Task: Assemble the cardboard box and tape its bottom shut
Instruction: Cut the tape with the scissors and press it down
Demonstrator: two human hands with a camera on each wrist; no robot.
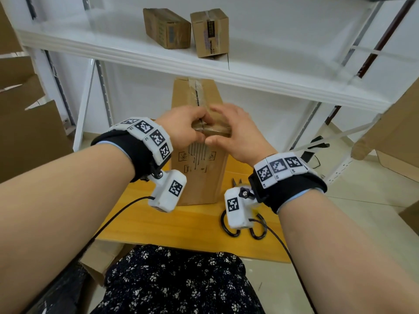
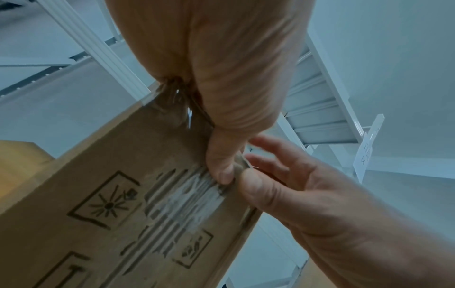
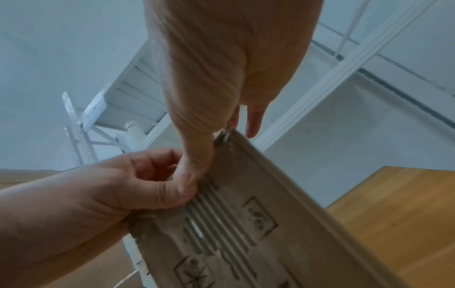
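Observation:
A tall brown cardboard box [image 1: 197, 177] stands upright on the wooden table [image 1: 181, 225]. Clear tape [image 1: 197, 91] runs along the seam on its top face and over the near edge. Both hands meet at that near top edge. My left hand [image 1: 199, 131] has its fingers curled, and its thumb [image 2: 221, 171] pins the tape end against the printed near face [image 2: 98, 194]. My right hand [image 1: 215, 138] pinches a crumpled bit of tape [image 2: 242, 162] between thumb [image 2: 248, 183] and forefinger, with its other fingers reaching over the top edge [image 3: 253, 120]. The cardboard surface under the tape is torn [image 3: 211, 218].
Black-handled scissors [image 1: 256, 227] lie on the table to the right of the box, under my right wrist. A white metal shelf [image 1: 136, 48] hangs over the box and carries two small cartons [image 1: 167, 28] [image 1: 209, 32]. Flat cardboard [image 1: 27, 132] leans at the left.

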